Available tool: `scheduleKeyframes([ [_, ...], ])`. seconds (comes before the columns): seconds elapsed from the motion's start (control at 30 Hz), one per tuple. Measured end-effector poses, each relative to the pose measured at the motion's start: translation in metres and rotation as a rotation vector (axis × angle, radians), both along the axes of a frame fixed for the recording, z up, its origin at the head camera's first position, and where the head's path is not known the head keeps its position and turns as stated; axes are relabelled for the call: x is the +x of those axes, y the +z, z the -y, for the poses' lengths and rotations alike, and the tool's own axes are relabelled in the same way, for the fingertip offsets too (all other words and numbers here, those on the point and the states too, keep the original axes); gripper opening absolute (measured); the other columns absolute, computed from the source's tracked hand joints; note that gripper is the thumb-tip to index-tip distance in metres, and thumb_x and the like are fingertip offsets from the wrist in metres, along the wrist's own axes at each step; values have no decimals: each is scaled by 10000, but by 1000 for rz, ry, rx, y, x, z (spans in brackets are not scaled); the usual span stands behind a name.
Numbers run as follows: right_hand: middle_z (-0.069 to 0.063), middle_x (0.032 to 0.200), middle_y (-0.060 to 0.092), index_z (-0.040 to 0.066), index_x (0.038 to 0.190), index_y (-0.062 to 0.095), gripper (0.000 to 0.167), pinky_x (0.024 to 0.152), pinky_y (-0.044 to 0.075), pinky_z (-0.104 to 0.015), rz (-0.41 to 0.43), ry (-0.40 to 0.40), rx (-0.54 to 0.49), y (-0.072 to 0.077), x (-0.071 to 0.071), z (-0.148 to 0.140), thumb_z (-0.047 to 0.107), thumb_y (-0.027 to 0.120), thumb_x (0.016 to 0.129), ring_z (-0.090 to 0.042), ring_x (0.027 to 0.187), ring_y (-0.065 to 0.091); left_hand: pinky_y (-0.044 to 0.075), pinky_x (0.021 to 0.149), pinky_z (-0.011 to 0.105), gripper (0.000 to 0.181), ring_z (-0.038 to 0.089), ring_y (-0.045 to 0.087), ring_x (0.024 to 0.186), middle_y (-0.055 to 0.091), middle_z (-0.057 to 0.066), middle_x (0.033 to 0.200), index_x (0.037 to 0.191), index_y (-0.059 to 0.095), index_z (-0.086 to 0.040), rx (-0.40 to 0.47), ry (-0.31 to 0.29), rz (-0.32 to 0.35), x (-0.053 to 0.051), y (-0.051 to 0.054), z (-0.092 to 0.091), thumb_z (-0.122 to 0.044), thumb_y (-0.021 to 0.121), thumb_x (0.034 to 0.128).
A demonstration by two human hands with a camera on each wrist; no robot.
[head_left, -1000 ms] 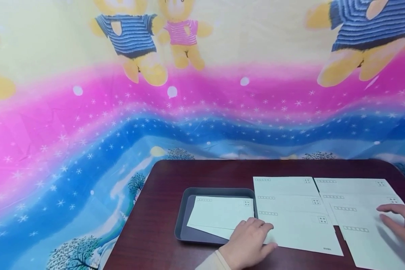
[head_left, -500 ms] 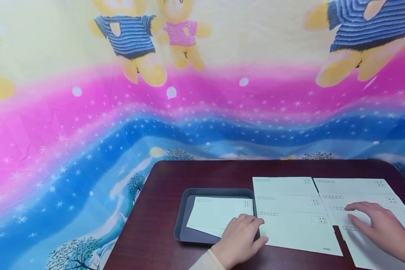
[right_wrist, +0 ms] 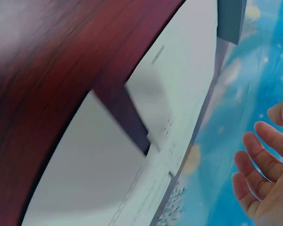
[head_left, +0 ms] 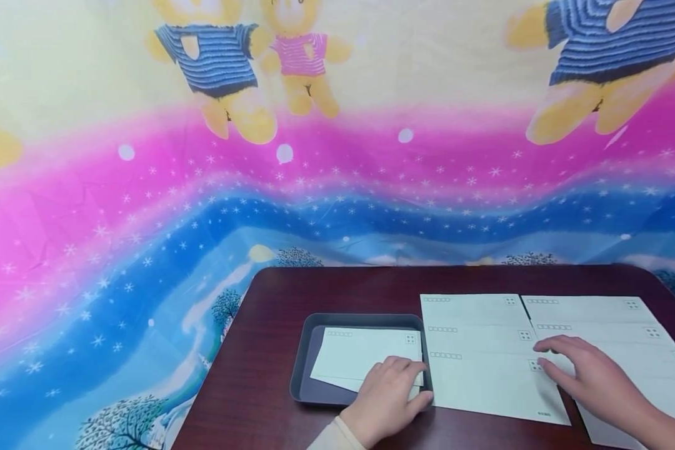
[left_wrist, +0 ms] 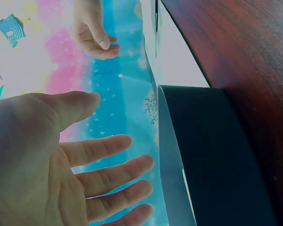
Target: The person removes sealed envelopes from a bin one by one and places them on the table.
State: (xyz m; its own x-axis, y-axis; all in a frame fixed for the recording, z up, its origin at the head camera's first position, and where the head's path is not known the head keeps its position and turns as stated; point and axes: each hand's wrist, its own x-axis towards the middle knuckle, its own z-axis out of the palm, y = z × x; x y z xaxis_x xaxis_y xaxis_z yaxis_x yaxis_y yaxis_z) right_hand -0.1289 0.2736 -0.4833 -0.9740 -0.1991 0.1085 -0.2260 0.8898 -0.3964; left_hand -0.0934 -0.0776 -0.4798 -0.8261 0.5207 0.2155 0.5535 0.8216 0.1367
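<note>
Pale envelopes with printed code boxes lie on the table. A couple of overlapping envelopes rest in a dark grey tray. My left hand is above the tray's front right corner; in the left wrist view its fingers are spread and hold nothing. Right of the tray, a column of overlapping envelopes lies face up. My right hand hovers at this column's right edge, fingers loosely bent and nothing between them. Beneath and beyond it is a second column of envelopes, partly hidden by that hand and forearm.
The dark red wooden table has rounded back corners. Behind it hangs a colourful cloth with bears and snowflakes. The tray's right wall stands right against the left column of envelopes.
My right hand has moved left, from over the right column to the left column's edge. My left hand has drifted left, from the left column's edge to over the tray.
</note>
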Motion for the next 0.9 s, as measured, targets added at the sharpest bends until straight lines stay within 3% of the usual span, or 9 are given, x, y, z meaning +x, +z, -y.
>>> scheduleKeyframes([
  [0.33,-16,1097,735,187,1065,741,172,857,535,-563,-32,60,-49,-6,7,37,220,754,897,-350,1082,668,528,866,298,352,125,639,1130,721,-45,1182,1251,674,-200,13,44,47,0,-3,12,-415,631,975],
  [0.6,194,1038,689,293,1020,729,144,832,559,-365,-88,119,-67,-17,14,69,264,773,886,-116,1010,673,538,885,316,327,137,649,1112,726,-32,1157,1229,678,-192,41,65,44,0,-5,21,-387,645,969],
  [0.73,232,1004,671,305,992,720,153,793,545,-308,-147,164,-105,-24,18,79,242,790,871,-21,965,643,542,868,321,322,145,655,1103,730,-20,1152,1224,682,-183,49,66,66,0,-7,25,-377,649,970],
  [0.9,226,1003,672,312,984,714,169,803,545,-310,-169,190,-115,-28,20,88,224,795,865,-20,966,640,539,862,334,325,155,653,1116,728,-14,1164,1225,682,-180,55,87,79,0,-11,30,-374,655,966],
])
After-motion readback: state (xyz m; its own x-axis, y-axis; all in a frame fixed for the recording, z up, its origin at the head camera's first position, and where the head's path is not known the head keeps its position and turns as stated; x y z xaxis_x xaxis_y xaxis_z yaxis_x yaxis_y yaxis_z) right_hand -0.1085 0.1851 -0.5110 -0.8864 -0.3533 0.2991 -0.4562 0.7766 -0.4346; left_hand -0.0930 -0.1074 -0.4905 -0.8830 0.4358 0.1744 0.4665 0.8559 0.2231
